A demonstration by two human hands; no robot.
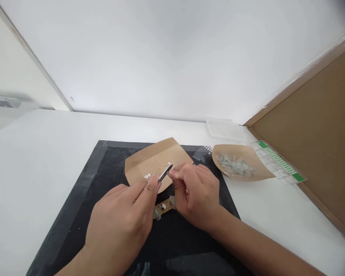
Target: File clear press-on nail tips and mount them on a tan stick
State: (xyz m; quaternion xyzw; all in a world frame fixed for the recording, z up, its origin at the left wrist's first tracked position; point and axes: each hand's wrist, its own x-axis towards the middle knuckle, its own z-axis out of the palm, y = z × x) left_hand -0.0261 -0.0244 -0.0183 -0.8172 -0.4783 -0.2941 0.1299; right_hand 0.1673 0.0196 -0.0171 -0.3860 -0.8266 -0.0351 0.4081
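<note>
My left hand [123, 220] is closed around a thin dark tool with a shiny tip [165, 172], held over a brown paper sheet [152, 159] that carries a few small white bits. My right hand [197, 193] is pinched shut just right of the tool's tip, on something too small to make out. Under both hands lies a small brown strip with pale pieces at its ends [163, 209] on the black mat [103, 180].
A second brown paper [247, 174] with several pale greenish pieces sits at the right on the white table [31, 161]. Beside it lie a clear blister strip with green edges [278, 163] and a clear plastic tray [225, 130]. A cardboard wall [319, 126] stands at right.
</note>
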